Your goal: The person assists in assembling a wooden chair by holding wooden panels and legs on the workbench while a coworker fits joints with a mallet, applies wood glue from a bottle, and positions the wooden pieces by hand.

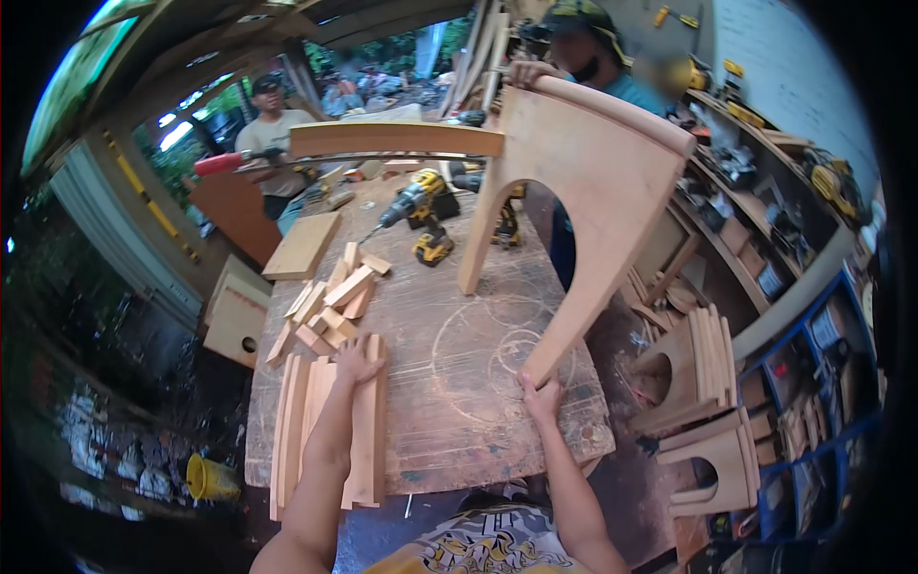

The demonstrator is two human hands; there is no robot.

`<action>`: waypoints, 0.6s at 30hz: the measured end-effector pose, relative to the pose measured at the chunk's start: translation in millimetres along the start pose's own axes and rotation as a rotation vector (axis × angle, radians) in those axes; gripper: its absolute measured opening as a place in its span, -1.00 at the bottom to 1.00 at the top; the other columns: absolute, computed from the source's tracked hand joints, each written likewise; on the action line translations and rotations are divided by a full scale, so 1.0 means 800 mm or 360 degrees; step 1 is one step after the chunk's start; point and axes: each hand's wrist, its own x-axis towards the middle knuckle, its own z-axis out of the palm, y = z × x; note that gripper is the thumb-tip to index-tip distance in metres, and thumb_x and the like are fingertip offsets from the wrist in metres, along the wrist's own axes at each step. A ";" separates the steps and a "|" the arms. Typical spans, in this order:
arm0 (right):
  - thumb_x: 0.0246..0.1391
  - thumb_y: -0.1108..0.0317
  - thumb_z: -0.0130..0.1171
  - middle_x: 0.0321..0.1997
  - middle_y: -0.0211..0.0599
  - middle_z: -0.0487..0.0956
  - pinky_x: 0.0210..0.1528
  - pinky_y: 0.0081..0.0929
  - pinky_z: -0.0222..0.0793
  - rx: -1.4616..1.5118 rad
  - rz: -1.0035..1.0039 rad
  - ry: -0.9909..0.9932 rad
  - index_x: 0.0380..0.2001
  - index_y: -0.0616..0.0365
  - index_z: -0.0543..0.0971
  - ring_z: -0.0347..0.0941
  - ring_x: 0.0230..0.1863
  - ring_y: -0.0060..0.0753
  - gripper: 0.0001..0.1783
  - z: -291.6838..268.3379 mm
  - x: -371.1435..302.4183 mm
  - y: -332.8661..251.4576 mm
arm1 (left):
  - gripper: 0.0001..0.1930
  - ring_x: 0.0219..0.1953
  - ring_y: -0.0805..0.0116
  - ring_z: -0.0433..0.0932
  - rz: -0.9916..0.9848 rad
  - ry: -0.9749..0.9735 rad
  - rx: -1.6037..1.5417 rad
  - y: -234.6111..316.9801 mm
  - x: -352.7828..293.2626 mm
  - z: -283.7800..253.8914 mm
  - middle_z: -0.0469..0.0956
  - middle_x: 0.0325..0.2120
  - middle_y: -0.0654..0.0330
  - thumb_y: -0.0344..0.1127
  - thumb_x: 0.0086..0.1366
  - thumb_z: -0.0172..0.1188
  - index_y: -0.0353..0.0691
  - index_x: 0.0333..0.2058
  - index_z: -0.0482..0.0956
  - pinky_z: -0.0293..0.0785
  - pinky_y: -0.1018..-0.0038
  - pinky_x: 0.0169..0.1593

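Note:
A wooden side panel [612,182] with an arched cutout stands tilted on the workbench, and a narrow wooden rail [397,141] runs left from its upper part. My right hand [541,397] is closed round the lower end of the panel's near leg. On the left, my left hand [359,362] lies on the far end of a row of long wooden slats [316,407], its fingers spread. Another person's hand [531,74] grips the top of the panel. Several short wood blocks [330,298] lie heaped just beyond the slats.
Yellow-and-black cordless drills [421,201] stand on the worn workbench [449,435], near a flat board [302,245]. Two people are across the bench. More arched panels [712,469] and blue shelving [841,325] are on the right; a yellow bucket [212,478] is at left.

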 end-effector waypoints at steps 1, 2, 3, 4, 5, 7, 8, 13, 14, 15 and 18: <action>-0.04 0.11 0.41 -0.22 0.17 0.64 -0.06 -0.04 0.46 0.0008 -0.0008 -0.0039 -0.07 0.32 0.52 0.59 -0.14 0.23 -0.42 0.004 0.001 0.004 | -0.10 0.31 -0.12 0.20 0.0036 -0.0020 -0.0005 0.005 0.001 -0.003 0.33 0.21 -0.03 0.20 -0.04 0.30 -0.01 0.28 0.29 0.14 -0.07 0.34; -0.04 0.11 0.40 -0.22 0.17 0.64 -0.06 -0.04 0.46 0.0013 -0.0020 -0.0079 -0.07 0.31 0.52 0.59 -0.14 0.23 -0.43 0.003 0.002 0.004 | -0.15 0.28 -0.10 0.24 -0.0007 0.0035 0.0000 0.008 0.004 -0.003 0.37 0.18 -0.01 0.19 -0.04 0.30 -0.03 0.23 0.34 0.16 -0.06 0.32; -0.02 0.12 0.39 -0.20 0.18 0.64 -0.04 -0.03 0.45 -0.0008 0.0028 -0.0107 -0.06 0.32 0.52 0.59 -0.12 0.23 -0.43 -0.001 0.002 0.005 | -0.19 0.25 -0.08 0.29 -0.0054 0.0090 0.0003 0.014 0.006 -0.002 0.42 0.14 0.01 0.19 -0.04 0.30 -0.05 0.18 0.38 0.18 -0.05 0.30; -0.02 0.12 0.39 -0.20 0.18 0.64 -0.04 -0.03 0.45 -0.0012 0.0028 -0.0099 -0.06 0.32 0.52 0.59 -0.12 0.23 -0.43 0.003 0.001 0.004 | -0.19 0.25 -0.08 0.29 -0.0046 0.0089 -0.0001 0.008 0.006 -0.001 0.42 0.14 0.01 0.19 -0.04 0.30 -0.05 0.18 0.38 0.18 -0.05 0.30; -0.02 0.12 0.38 -0.20 0.18 0.64 -0.03 -0.02 0.45 0.0022 -0.0031 -0.0082 -0.05 0.33 0.51 0.59 -0.12 0.23 -0.43 0.006 -0.001 0.004 | -0.23 0.22 -0.09 0.32 -0.0070 0.0114 -0.0046 0.002 0.006 0.002 0.46 0.09 0.01 0.18 -0.04 0.30 -0.07 0.13 0.42 0.18 -0.04 0.29; -0.01 0.13 0.38 -0.19 0.19 0.64 -0.03 -0.02 0.45 0.0035 -0.0079 -0.0062 -0.04 0.33 0.50 0.59 -0.11 0.23 -0.42 0.006 -0.002 0.003 | -0.33 0.11 -0.09 0.42 -0.0017 0.0300 -0.0126 0.001 0.008 0.006 0.54 -0.04 -0.01 0.15 -0.04 0.32 -0.11 0.01 0.49 0.18 -0.03 0.26; -0.01 0.13 0.38 -0.19 0.19 0.64 -0.03 -0.01 0.46 0.0036 -0.0053 -0.0059 -0.03 0.34 0.49 0.59 -0.11 0.23 -0.41 0.004 0.000 0.002 | -0.33 0.11 -0.09 0.42 -0.0011 0.0279 -0.0134 0.005 0.007 0.008 0.54 -0.04 -0.01 0.15 -0.04 0.32 -0.11 0.01 0.49 0.18 -0.03 0.26; -0.07 0.18 0.42 -0.24 0.16 0.64 -0.06 -0.09 0.49 0.0056 -0.0008 0.0009 -0.09 0.41 0.50 0.61 -0.15 0.17 -0.41 0.003 -0.002 -0.010 | -0.41 0.07 -0.01 0.45 -0.0045 0.0226 -0.0177 0.009 0.011 0.001 0.57 -0.13 0.02 0.14 -0.02 0.30 -0.14 -0.10 0.53 0.21 0.00 0.22; -0.07 0.18 0.42 -0.23 0.17 0.64 -0.06 -0.09 0.49 0.0033 0.0007 0.0001 -0.08 0.41 0.49 0.61 -0.14 0.18 -0.40 0.002 -0.002 -0.009 | -0.42 0.06 -0.01 0.45 -0.0075 0.0174 -0.0113 0.012 0.015 0.000 0.58 -0.14 0.02 0.15 -0.02 0.29 -0.14 -0.11 0.54 0.21 0.00 0.22; -0.07 0.18 0.42 -0.22 0.17 0.64 -0.05 -0.09 0.48 0.0008 0.0025 -0.0006 -0.07 0.42 0.49 0.61 -0.14 0.18 -0.40 0.001 -0.002 -0.007 | -0.42 0.06 -0.01 0.45 -0.0064 0.0168 -0.0119 0.014 0.019 0.003 0.58 -0.14 0.02 0.15 -0.02 0.29 -0.14 -0.11 0.54 0.21 0.00 0.22; -0.07 0.17 0.42 -0.21 0.18 0.63 -0.05 -0.08 0.48 -0.0011 0.0031 -0.0015 -0.08 0.42 0.49 0.60 -0.14 0.18 -0.40 0.005 -0.004 -0.011 | -0.44 0.06 0.01 0.48 0.0011 0.0225 -0.0048 -0.006 0.022 0.012 0.60 -0.15 0.01 0.16 -0.01 0.28 -0.15 -0.16 0.59 0.20 -0.01 0.23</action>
